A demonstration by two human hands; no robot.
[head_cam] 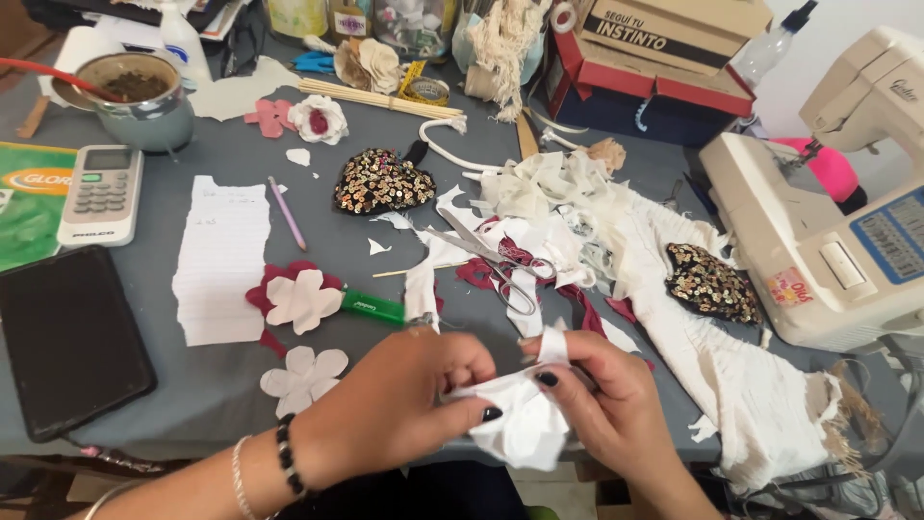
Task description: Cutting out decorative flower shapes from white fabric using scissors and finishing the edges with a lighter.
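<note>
Left hand [399, 404] and right hand [602, 395] both pinching a white fabric piece [520, 419] at the near worktop [212, 395] edge, red-and-brown cardboard box [664, 58] sitting at the back, green packet [29, 202] lying cut off at left, scissors [496, 265] half-buried in scraps, sewing machine [828, 221] crowding the right side.

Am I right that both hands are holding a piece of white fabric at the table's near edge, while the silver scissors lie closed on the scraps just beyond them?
Not quite: the head view shows the silver scissors lying open, blades spread, on the scraps. The rest holds: the left hand and right hand both hold the piece of white fabric at the near edge of the grey table.
</note>
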